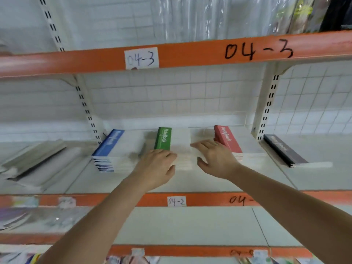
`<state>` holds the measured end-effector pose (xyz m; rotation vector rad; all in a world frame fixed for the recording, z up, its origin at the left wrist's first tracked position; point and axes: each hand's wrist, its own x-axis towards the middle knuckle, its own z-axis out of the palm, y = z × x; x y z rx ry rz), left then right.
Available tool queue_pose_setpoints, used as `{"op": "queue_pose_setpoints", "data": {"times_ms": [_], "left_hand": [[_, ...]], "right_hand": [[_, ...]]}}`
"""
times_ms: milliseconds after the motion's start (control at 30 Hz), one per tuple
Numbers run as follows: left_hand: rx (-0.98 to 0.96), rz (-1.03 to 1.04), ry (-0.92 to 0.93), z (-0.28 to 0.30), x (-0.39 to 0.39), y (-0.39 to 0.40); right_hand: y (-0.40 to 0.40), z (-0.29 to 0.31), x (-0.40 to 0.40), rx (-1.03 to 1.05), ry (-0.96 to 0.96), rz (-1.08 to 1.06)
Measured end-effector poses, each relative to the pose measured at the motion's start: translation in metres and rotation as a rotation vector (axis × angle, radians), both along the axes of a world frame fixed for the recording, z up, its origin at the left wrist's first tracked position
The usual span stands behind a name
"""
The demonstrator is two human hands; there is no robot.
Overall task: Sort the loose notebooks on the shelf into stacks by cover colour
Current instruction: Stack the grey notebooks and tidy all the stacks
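A: Where are your hands right now?

B: Both up on the shelf [190, 185], at the green stack [167, 147] in the middle. My left hand [155, 168] has its fingers curled round the near left corner of that stack, gripping it. My right hand [215, 159] lies flat, fingers straight, resting on top of the white covers at the stack's right side.

A: And the other notebooks?

B: Blue stack [106, 151] to the left, near the upright. Red stack [228, 141] just right of my right hand, touching the wrist side. Black stack [283, 151] further right, past the second upright. All lie flat on the same shelf, apart from each other.

A: Anything else there?

B: A blurred grey pile [34, 161] at far left.
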<state>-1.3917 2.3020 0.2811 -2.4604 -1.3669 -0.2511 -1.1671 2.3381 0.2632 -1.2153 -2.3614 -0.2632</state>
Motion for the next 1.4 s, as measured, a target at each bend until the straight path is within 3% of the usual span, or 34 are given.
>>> {"op": "queue_pose_setpoints", "data": {"times_ms": [267, 633, 1400], "left_hand": [[0.046, 0.085, 0.056, 0.0, -0.125, -0.035], [0.044, 0.274, 0.033, -0.011, -0.25, -0.06], [0.072, 0.561, 0.026, -0.017, -0.447, -0.01]], "right_hand": [[-0.018, 0.007, -0.126, -0.007, -0.014, 0.035], [-0.013, 0.009, -0.264, -0.005, -0.076, 0.237], [0.083, 0.004, -0.487, -0.121, -0.172, 0.49]]}}
